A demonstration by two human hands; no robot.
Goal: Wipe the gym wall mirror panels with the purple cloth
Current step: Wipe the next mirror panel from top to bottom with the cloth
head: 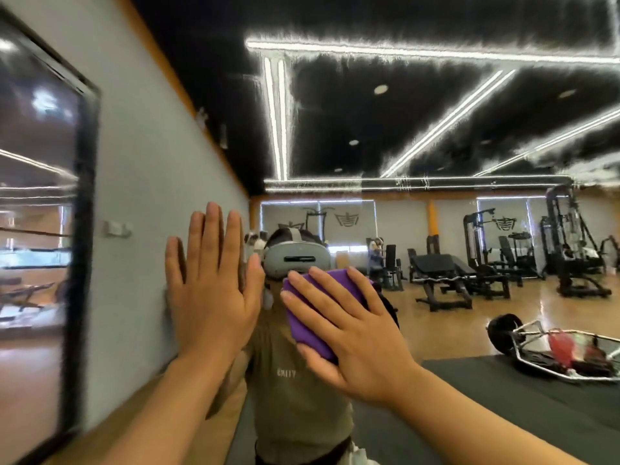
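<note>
2 bare forearms reached up and forward from the bottom edge. The left hand (209,286) lay flat with its 5 fingers straight, spread slightly and pointing up, palm pressed against the mirror (436,229) near its left edge, beside the grey wall (151,182). The right hand (349,330) was open too, fingers straight and fanned toward the upper left, pressing the cloth (312,313) flat onto the glass rather than curling round it. The cloth, purple and folded into a rough rectangle, sat under the right palm and fingers, just right of the left hand; its long axis ran from upper right down to lower left, and its left edge and top edge showed past the fingers. In the glass behind the hands appeared the reflection of a person in a grey headset (295,256) and an olive shirt. Farther right the mirror showed weight benches (449,280), a barbell frame (553,350) on a dark mat and lit ceiling strips.
</note>
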